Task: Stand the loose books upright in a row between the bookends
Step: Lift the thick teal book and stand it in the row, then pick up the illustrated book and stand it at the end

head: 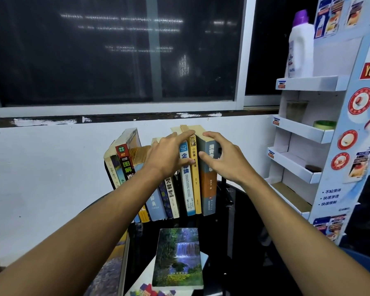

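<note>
A row of several books (169,193) stands on a dark round table (233,231) against the white wall; the left ones lean left. My left hand (169,152) lies across the tops of the middle books, fingers reaching a yellow-spined book (195,184). My right hand (222,157) grips the top of the grey and orange book (208,189) at the row's right end, thumb on its spine. A black bookend (226,193) shows just right of that book. A loose book with a waterfall cover (178,257) lies flat near the table's front.
A white cardboard display rack (303,133) with shelves stands close on the right, holding a white bottle (300,45), a glass and a tape roll. Another flat book (113,263) lies at front left. A dark window spans the wall above.
</note>
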`<state>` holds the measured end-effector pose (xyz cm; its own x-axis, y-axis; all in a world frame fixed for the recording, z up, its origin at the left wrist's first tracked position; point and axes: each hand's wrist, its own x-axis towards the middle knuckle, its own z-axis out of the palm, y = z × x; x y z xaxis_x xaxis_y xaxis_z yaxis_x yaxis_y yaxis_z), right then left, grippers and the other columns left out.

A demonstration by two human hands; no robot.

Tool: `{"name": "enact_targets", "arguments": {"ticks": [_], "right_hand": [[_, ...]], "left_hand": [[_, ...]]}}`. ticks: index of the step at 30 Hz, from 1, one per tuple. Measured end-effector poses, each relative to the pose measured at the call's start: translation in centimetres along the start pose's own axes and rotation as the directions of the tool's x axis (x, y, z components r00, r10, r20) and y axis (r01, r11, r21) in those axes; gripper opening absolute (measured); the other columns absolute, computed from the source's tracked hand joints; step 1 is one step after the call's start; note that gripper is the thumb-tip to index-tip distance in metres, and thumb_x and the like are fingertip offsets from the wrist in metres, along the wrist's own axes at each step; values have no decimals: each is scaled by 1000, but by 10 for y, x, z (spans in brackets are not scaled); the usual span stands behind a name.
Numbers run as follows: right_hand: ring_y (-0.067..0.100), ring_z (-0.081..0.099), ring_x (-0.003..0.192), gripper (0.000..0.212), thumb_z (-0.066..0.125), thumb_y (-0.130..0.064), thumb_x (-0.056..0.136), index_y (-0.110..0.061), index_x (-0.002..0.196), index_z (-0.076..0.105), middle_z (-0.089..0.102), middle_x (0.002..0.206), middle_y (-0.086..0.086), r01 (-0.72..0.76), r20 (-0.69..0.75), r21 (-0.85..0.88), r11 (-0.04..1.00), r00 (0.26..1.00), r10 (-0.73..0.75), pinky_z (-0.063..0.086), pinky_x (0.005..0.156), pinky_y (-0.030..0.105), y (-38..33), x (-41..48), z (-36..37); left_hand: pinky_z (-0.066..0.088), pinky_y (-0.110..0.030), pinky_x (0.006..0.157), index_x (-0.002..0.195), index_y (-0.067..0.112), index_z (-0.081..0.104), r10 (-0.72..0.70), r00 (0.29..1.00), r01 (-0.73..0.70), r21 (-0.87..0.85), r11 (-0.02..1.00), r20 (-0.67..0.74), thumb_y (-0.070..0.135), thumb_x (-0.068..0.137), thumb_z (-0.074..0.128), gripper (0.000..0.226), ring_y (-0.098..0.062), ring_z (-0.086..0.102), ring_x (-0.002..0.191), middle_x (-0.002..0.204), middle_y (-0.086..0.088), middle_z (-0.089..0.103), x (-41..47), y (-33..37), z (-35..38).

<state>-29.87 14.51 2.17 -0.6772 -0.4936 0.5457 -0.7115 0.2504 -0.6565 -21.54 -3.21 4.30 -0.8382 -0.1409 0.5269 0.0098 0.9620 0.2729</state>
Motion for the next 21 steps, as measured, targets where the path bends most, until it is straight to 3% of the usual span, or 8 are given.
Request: {"name": "enact_targets", "arguments": {"ticks": [3, 6, 14, 18, 21], "right_hand": [[8, 61, 114, 66, 73, -22, 90, -42, 142, 38, 56, 132, -10, 6, 127, 39, 999, 992, -11, 57, 92, 30, 6, -1, -7], [15, 54, 127, 73, 73, -15, 90, -49, 142, 33, 50, 140, -9, -11, 208, 65, 998, 978, -3, 57, 95, 39, 10, -2, -11], [13, 58, 121, 71, 76, -15, 87, -49, 137, 38, 56, 134, -1, 48, 148, 24, 999, 988, -51, 60, 88, 35, 13, 8, 0], [9, 55, 119, 69, 75, -16, 88, -47, 137, 37, 55, 135, -2, 61, 116, -7, 998, 991, -60, 55, 75, 16, 15, 7, 2], [9, 56, 121, 69, 75, -16, 89, -49, 137, 37, 55, 136, -2, 58, 92, -10, 998, 994, -57, 54, 73, 14, 16, 7, 4]], "left_hand": [[45, -57, 106, 152, 42, 34, -3, 1000, 3, -7, 1000, -3, 46, 80, 79, 85, -25, 56, 128, 137, 2, 62, 0, 0, -1], [44, -56, 106, 151, 42, 35, 0, 1000, -1, -14, 1000, -9, 46, 79, 80, 84, -24, 57, 127, 135, 3, 63, 0, 0, 0], [46, -50, 106, 149, 38, 41, 2, 999, -5, -75, 997, -42, 42, 76, 83, 84, -22, 59, 123, 134, 3, 66, -2, -3, 0], [44, -50, 107, 149, 34, 43, 20, 998, -23, -58, 998, -55, 42, 76, 84, 84, -22, 59, 124, 134, 1, 66, -2, 0, -1], [43, -48, 106, 148, 35, 44, 27, 998, -29, -42, 999, -58, 44, 75, 84, 84, -22, 60, 122, 131, 2, 68, -2, 1, -1]]}}
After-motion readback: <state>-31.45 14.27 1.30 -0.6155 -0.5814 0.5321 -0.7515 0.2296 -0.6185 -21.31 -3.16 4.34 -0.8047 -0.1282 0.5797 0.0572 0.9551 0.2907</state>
